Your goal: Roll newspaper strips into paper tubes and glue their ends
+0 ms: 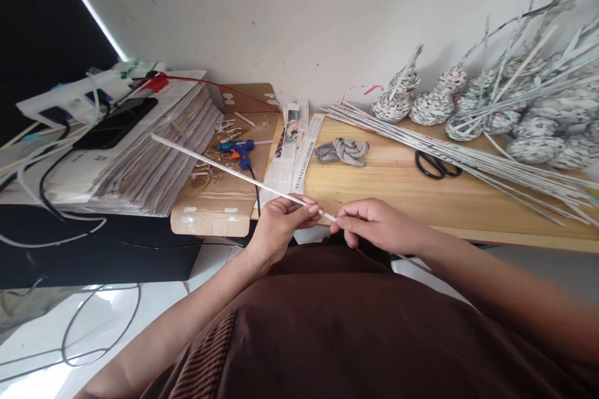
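Note:
A thin white rolled-paper stick (224, 168) slants from the upper left down to my hands, in front of the table edge. My left hand (283, 221) pinches it near its lower end between thumb and fingers. Just to the right, my right hand (374, 223) has thumb and forefinger closed on the stick's tip. A short stretch of the stick shows between the two hands. Whether a second stick joins it under the right fingers, I cannot tell.
On the wooden table (388, 193) lie newspaper strips (299, 149), a grey knitted piece (344, 151), black-handled scissors (435, 165), several paper sticks (421, 143) and woven paper gourds (395, 96). Left are a blue glue gun (241, 153) on cardboard (210, 209), a paper stack (159, 156), a phone (116, 121) and cables.

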